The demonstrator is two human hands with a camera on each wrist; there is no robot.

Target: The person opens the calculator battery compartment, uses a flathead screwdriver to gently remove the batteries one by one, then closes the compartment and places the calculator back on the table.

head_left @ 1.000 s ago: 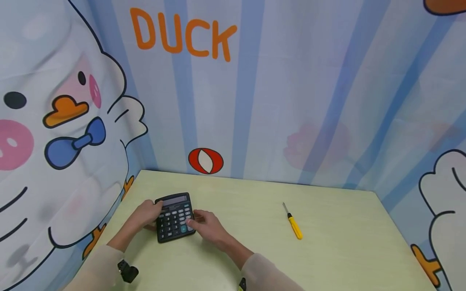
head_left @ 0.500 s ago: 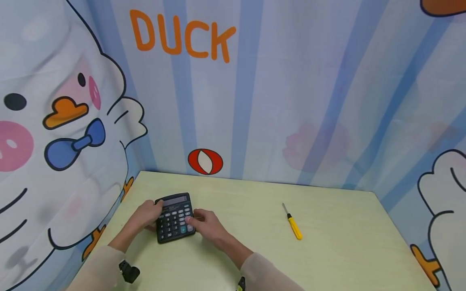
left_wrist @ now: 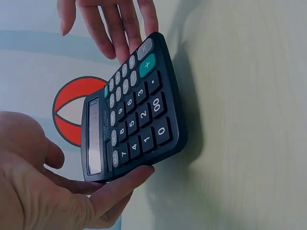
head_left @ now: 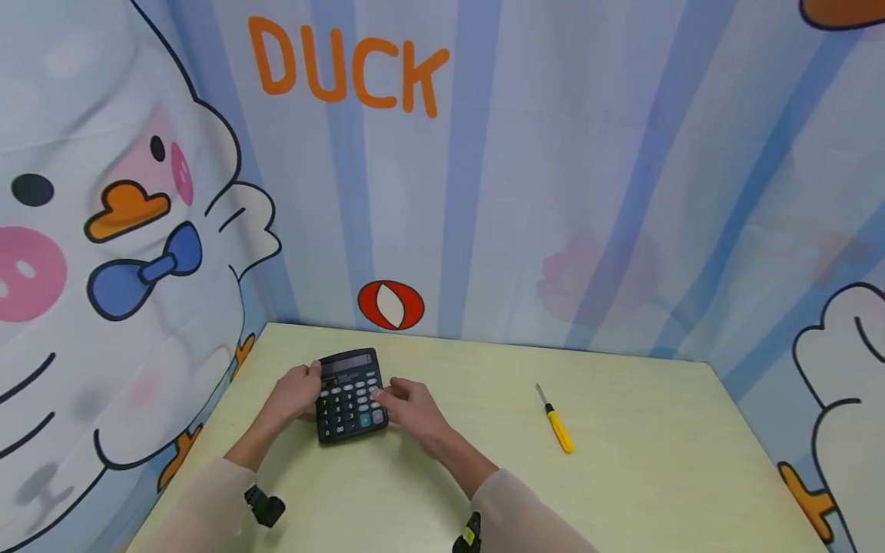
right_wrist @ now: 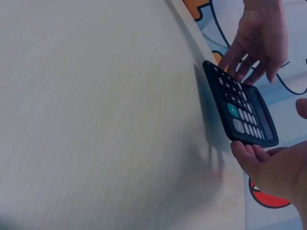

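A black desk calculator [head_left: 351, 397] with grey keys and one green plus key is held between both hands, raised above the table with its shadow below. My left hand [head_left: 296, 395] holds its left edge, thumb over the upper corner in the head view. In the left wrist view the left hand's fingers [left_wrist: 122, 191] lie along the edge of the calculator [left_wrist: 129, 115]. On the opposite edge, my right hand [head_left: 415, 415] holds it, thumb toward the keys. The right wrist view shows the right fingertips [right_wrist: 244, 153] at the edge beside the calculator's [right_wrist: 242, 105] grey keys.
A yellow-handled screwdriver [head_left: 558, 426] lies on the pale yellow table [head_left: 636, 430] to the right. A blue-and-white striped curtain [head_left: 512, 192] with duck prints stands behind the table and along its sides.
Both hands have carried the calculator a little to the right and away from the body over the last half second. The screwdriver stays in its place.
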